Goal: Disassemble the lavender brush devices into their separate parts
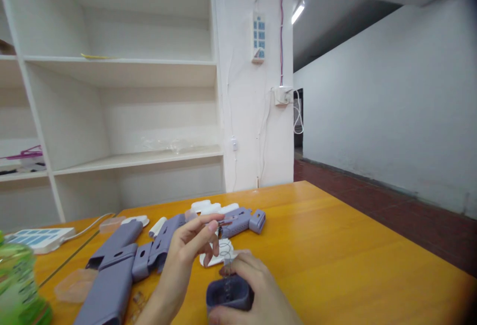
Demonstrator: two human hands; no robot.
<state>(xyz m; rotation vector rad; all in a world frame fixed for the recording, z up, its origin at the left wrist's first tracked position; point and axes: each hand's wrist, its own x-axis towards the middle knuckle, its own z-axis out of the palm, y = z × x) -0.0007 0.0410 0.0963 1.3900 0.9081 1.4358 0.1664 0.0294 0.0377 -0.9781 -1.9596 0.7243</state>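
My right hand is wrapped round a hollow purple-grey plastic housing, its open end facing up. Near its fingertips a thin wire coil spring rises out of the opening. My left hand is closed in a pinch above the housing, at the upper end of the spring; the exact grip is partly hidden by the fingers. Behind the spring lies a white plastic piece on the table. More purple-grey housings lie to the left, and others sit beyond my hands.
The orange wooden table carries white oval pieces, a clear plastic box, small springs, a power strip and a green package at the left. White shelves and a pillar stand behind.
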